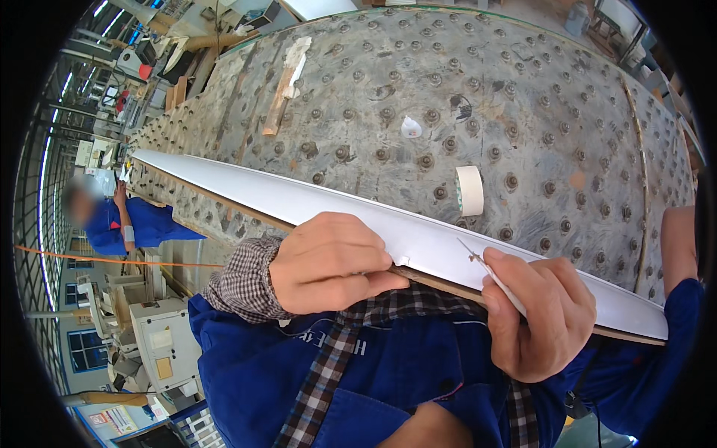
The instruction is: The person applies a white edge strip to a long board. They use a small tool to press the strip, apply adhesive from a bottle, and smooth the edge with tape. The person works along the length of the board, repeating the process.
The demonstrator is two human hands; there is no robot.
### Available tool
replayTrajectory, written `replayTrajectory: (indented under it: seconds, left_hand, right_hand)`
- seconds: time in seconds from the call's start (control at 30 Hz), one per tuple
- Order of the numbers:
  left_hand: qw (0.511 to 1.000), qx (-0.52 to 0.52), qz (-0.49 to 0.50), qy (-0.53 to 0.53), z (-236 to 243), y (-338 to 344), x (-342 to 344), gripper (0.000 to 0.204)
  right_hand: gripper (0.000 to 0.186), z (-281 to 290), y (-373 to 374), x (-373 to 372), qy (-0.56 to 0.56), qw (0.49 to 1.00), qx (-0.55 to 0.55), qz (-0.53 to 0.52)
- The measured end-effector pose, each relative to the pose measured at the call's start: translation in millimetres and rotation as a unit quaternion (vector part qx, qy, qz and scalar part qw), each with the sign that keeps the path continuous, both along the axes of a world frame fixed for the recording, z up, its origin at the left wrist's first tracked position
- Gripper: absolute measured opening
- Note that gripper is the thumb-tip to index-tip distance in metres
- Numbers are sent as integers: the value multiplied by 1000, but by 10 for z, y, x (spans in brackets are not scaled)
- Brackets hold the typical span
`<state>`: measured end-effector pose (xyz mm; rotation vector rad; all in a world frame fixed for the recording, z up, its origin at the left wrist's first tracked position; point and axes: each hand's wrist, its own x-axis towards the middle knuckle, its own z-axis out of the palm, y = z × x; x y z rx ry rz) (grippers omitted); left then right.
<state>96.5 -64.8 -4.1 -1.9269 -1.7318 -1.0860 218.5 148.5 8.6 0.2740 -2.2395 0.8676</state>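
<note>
L hand (332,263) on strip (433,245); R hand (541,310) w/ tool (503,286)

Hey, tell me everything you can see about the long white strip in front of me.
The long white strip looks smooth and slightly glossy; its material is unclear. A brown, wood-looking edge runs along its near side. It stretches diagonally from upper left to lower right, along the near side of the studded table. The left hand touches its near edge beside a small raised white bit. The right hand holds a slim tool over it; contact is unclear.
</note>
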Motion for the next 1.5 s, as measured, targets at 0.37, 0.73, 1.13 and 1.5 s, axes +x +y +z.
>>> replayTrajectory:
  seconds: [0.37,0.73,1.13,1.5]
  left_hand:
    - [998,-24,-2,52,31,73,16,24]
    - [971,34,24,235,-100,41,11,25]
    - [947,34,49,317,-226,-135,51,25]
    - [958,76,94,260,-316,-68,138,29]
  right_hand:
    - [30,26,9,16,-21,1000,18,14]
    - [23,44,34,38,-36,998,22,39]
    - [24,25,35,27,-21,999,18,41]
    - [31,-5,1,13,1,1000,11,8]
